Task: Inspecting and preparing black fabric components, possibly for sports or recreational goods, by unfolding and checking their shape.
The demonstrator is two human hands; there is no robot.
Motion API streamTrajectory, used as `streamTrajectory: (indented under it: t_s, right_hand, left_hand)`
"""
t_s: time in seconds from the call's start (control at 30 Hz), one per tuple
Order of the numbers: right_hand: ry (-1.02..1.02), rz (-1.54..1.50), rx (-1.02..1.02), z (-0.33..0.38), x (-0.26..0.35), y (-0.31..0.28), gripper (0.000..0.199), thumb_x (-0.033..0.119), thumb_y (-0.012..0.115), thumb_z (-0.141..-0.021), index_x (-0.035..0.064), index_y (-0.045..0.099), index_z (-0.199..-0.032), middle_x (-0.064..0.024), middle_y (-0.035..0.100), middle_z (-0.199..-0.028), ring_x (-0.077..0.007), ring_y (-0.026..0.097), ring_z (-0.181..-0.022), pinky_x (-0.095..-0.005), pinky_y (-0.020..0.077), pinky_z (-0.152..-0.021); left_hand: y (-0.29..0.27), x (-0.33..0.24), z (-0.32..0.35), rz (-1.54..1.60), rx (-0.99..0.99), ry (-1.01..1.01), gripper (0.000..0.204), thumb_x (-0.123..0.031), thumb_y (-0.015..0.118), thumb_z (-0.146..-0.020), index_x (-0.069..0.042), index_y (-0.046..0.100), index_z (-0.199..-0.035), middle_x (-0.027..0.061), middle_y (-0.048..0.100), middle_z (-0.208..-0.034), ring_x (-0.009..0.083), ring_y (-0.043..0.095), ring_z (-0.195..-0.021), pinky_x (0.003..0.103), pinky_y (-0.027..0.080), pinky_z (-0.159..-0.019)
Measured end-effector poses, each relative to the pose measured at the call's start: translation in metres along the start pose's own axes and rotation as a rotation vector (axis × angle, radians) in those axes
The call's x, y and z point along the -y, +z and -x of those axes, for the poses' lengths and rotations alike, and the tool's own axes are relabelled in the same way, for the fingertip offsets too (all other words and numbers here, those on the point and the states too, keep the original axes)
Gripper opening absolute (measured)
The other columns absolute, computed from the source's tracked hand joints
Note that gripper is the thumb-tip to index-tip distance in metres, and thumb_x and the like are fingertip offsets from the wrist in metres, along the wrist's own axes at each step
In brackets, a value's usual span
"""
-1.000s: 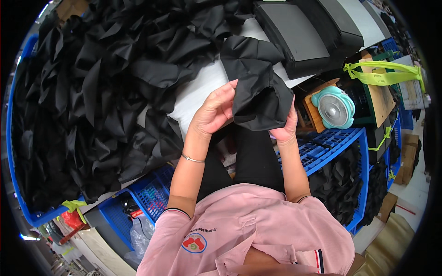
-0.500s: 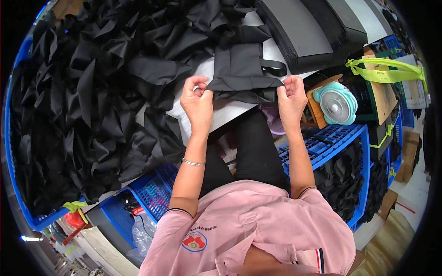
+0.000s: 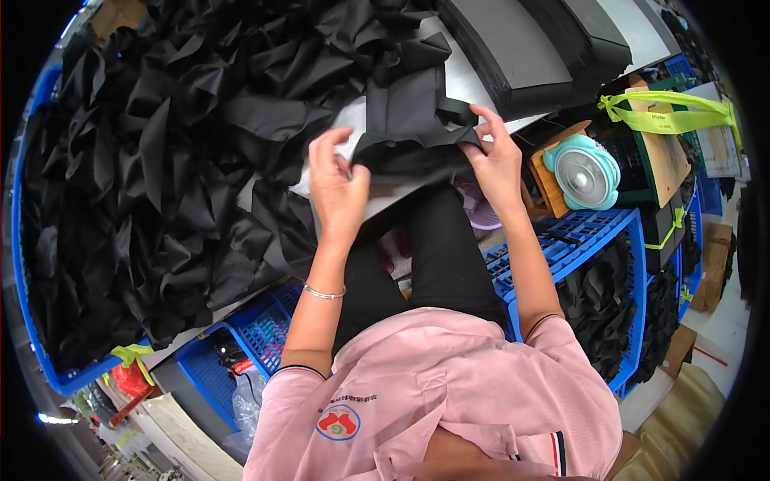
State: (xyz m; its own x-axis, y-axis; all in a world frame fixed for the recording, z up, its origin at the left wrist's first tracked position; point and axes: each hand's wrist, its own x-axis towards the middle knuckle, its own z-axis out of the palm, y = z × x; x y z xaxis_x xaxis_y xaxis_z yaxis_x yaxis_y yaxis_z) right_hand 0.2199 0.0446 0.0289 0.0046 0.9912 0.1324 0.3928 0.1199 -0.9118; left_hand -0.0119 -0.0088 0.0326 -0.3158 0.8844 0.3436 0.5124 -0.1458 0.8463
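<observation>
A black fabric bag [image 3: 405, 104] with a strap loop [image 3: 457, 112] at its right side lies on the white tabletop near its front edge. Its near edge is lifted and blurred by motion. My left hand [image 3: 337, 188] is just off the bag's left corner, fingers and thumb apart, holding nothing. At the right corner my right hand [image 3: 497, 164] has the fabric between thumb and fingers.
A big heap of black fabric pieces [image 3: 160, 176] fills the left, edged by a blue crate rim [image 3: 40, 353]. Stacked dark sheets [image 3: 513, 48] stand at far right. A small teal fan [image 3: 585, 172] and a blue crate [image 3: 630, 305] of black pieces are on the right.
My left hand has let go of the bag's left corner and its fingers have spread. My right hand has moved slightly up and left, and the bag's near edge has lost its taut line.
</observation>
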Motion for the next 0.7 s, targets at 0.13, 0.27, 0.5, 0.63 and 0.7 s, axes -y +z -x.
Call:
streamTrajectory:
  t_s: [0.13, 0.27, 0.5, 0.63, 0.7]
  right_hand:
    - [-0.351, 0.36, -0.223, 0.012, -0.001, 0.009, 0.064, 0.002, 0.08, -0.075, 0.0025, 0.055, -0.134, -0.0136, 0.063, -0.101, -0.029, 0.064, -0.092, -0.04, 0.0486, -0.086]
    - [-0.749, 0.593, -0.298, 0.038, 0.008, 0.015, 0.051, 0.007, 0.082, -0.075, 0.0012, 0.063, -0.123, -0.0111, 0.062, -0.109, -0.0293, 0.061, -0.101, -0.04, 0.0462, -0.09]
    - [-0.812, 0.301, 0.105, 0.036, 0.01, 0.014, 0.017, 0.009, 0.078, -0.08, 0.0042, 0.072, -0.095, -0.0084, 0.071, -0.09, -0.0277, 0.069, -0.082, -0.0366, 0.0526, -0.074]
    - [-0.584, 0.432, -0.312, -0.023, 0.016, -0.025, 0.007, 0.006, 0.071, -0.089, 0.0036, 0.072, -0.095, -0.0101, 0.071, -0.088, -0.0297, 0.069, -0.077, -0.0367, 0.0541, -0.071]
    - [-0.616, 0.688, -0.483, -0.072, 0.014, -0.038, 0.02, 0.02, 0.075, -0.089, 0.0034, 0.072, -0.099, -0.0116, 0.069, -0.107, -0.0292, 0.066, -0.099, -0.0404, 0.0529, -0.084]
  left_hand:
    - [0.013, -0.012, -0.003, -0.161, 0.107, 0.236, 0.058, 0.003, 0.07, -0.073, -0.01, 0.062, -0.128, 0.0137, 0.051, -0.146, 0.0343, 0.052, -0.131, 0.039, 0.045, -0.106]
    - [0.043, -0.01, -0.027, -0.036, 0.217, 0.22, 0.033, -0.012, 0.077, -0.078, -0.007, 0.071, -0.11, 0.013, 0.068, -0.123, 0.033, 0.064, -0.111, 0.041, 0.048, -0.096]
    - [0.084, 0.016, -0.048, -0.196, 0.155, -0.022, 0.028, -0.027, 0.073, -0.088, -0.003, 0.074, -0.102, 0.0199, 0.07, -0.081, 0.0373, 0.068, -0.076, 0.04, 0.051, -0.07]
    - [0.078, 0.009, -0.046, -0.173, 0.204, -0.055, 0.032, -0.027, 0.076, -0.087, -0.003, 0.073, -0.108, 0.0181, 0.073, -0.086, 0.0336, 0.071, -0.081, 0.039, 0.052, -0.074]
    - [0.071, -0.004, -0.038, -0.09, 0.202, -0.016, 0.036, -0.027, 0.078, -0.085, -0.004, 0.071, -0.112, 0.0161, 0.075, -0.09, 0.0315, 0.072, -0.085, 0.038, 0.053, -0.077]
